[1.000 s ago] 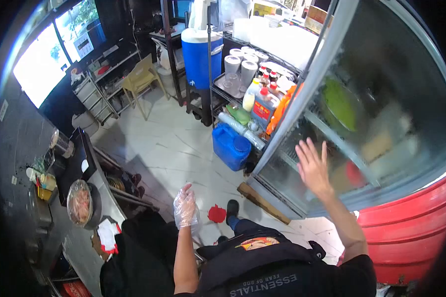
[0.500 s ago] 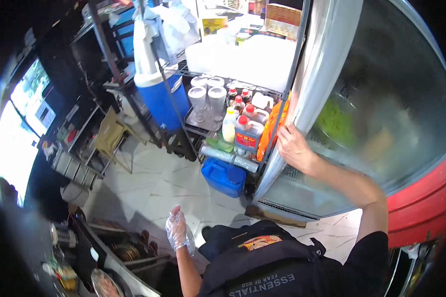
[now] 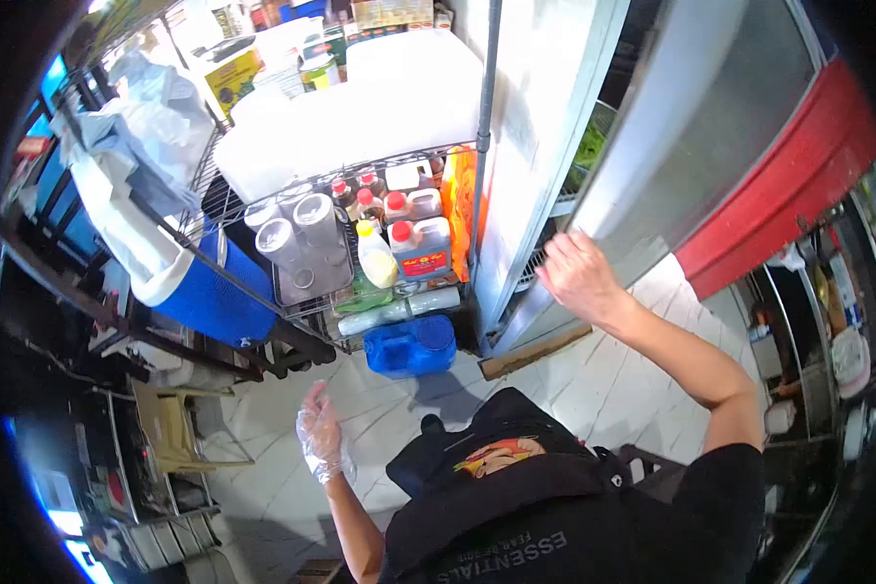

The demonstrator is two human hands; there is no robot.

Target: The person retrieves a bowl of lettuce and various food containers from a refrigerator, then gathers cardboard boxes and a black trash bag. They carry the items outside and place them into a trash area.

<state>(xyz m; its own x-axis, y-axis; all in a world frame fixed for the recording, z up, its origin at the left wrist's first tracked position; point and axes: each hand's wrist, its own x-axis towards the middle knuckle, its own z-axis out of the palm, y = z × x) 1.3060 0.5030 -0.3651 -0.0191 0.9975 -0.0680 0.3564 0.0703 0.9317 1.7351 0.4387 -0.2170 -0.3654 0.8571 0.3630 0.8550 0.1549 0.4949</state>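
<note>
A bare right hand (image 3: 582, 279) grips a metal-framed glass door (image 3: 715, 131); the left hand (image 3: 319, 436), fingers loosely extended, wears a crinkled, clear plastic glove (image 3: 313, 450).

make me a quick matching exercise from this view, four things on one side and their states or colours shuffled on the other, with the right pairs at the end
Things:
1. left hand
2. right hand
3. glass door
4. jerrycan

States or colours:
A. partly open
B. blue
C. inside a clear plastic glove
D. bare, with curled fingers

Right pairs: 1-C, 2-D, 3-A, 4-B
</note>
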